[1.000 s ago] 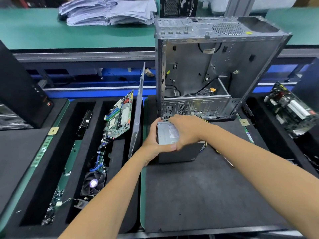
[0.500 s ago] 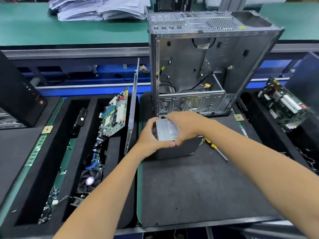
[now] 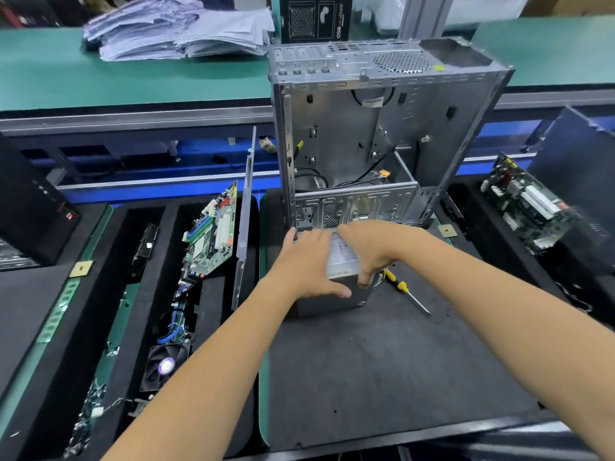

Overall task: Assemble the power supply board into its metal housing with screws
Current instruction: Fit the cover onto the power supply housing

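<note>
Both hands are clamped on the grey power supply unit (image 3: 336, 296), which stands on the dark mat (image 3: 382, 367) of the counter, just in front of the open metal case (image 3: 382, 134). The left hand (image 3: 307, 264) lies over the unit's top left side with the fingers spread toward the far edge and the thumb pressed against the near face. The right hand (image 3: 369, 251) wraps the top right side, fingers curled down over the right edge, so the hands sit close together with the labelled top showing between them. The case stands upright at the far edge of the mat, its open side facing the viewer, loose cables lying inside near the bottom. A yellow-handled screwdriver (image 3: 407, 292) lies on the mat just right of the unit, tip pointing near and right. To the left, a foam tray (image 3: 166, 227) holds a green motherboard (image 3: 211, 234) leaning upright, a fan (image 3: 164, 364) nearer, and a metal side panel (image 3: 244, 221) standing on edge. A stack of papers (image 3: 176, 28) rests on the far green surface.
</note>
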